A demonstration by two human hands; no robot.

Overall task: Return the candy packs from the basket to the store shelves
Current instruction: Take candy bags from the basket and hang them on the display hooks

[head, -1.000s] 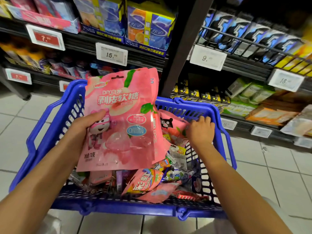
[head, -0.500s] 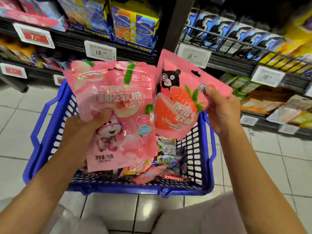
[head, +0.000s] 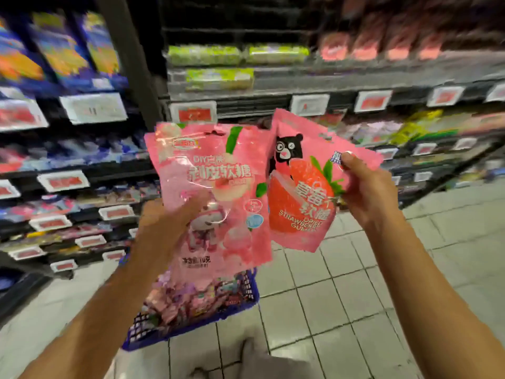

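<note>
Up in front of the shelves (head: pixel 273 86), the left hand (head: pixel 166 225) grips a pink peach candy pack (head: pixel 213 192). Beside it, the right hand (head: pixel 369 192) pinches a strawberry candy pack (head: pixel 300 198) by its edge. Both packs are held above the blue basket (head: pixel 191 310) on the floor.

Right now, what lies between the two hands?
In the head view, two candy packs: the peach pack gripped by the left hand, and the strawberry pack pinched by the right hand.

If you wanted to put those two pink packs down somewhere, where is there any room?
Bare floor tiles lie right of the blue basket, below the right-hand shelves. The basket is heaped with packs and the shelves look stocked, though blurred.
</note>
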